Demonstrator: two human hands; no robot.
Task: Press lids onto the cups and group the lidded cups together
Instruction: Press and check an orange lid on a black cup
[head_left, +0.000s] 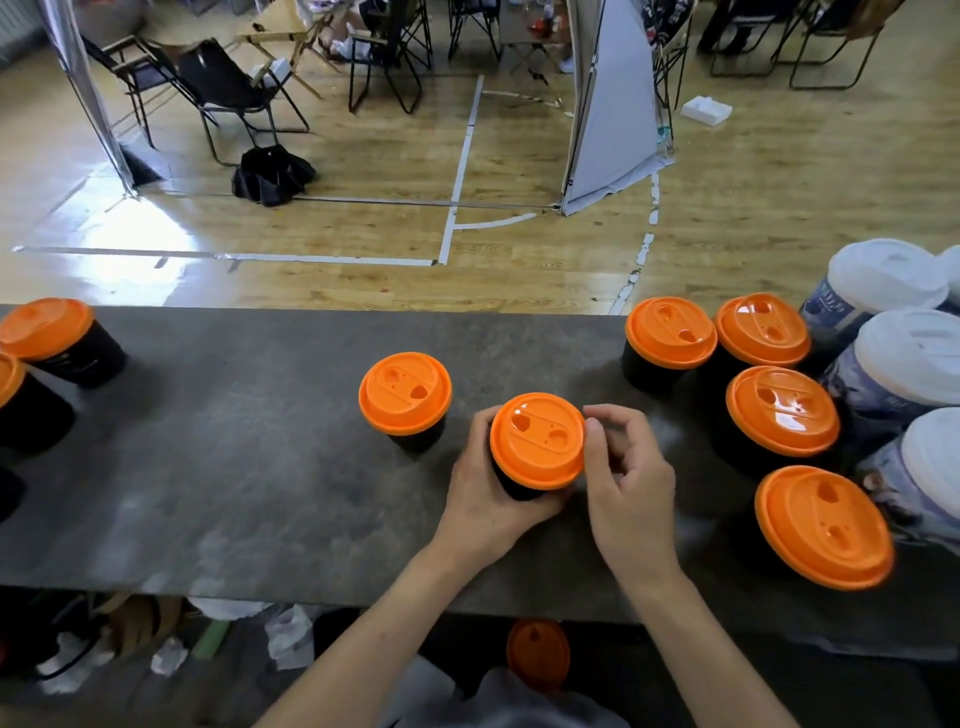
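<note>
- centre frame: left hand (488, 501) is wrapping the black cup (511, 488).
- right hand (631, 483), curled, is touching the orange lid (537, 441); gripping it, cannot tell.
- cup is looking light, crushable; hold gently.

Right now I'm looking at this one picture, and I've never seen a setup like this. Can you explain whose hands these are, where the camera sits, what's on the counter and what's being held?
There is no machine here. A person is working with two bare hands, and the picture comes from a camera worn on their head, looking forward and down. The left hand grips a black cup with an orange lid on top. The right hand sits at the lid's rim with curled fingers; it's unclear whether it actually grips the lid. On the grey counter, a second orange-lidded cup stands just to the left. Four orange-lidded cups cluster on the right beside white-lidded cups, and two orange-lidded cups stand at the far left.
</note>
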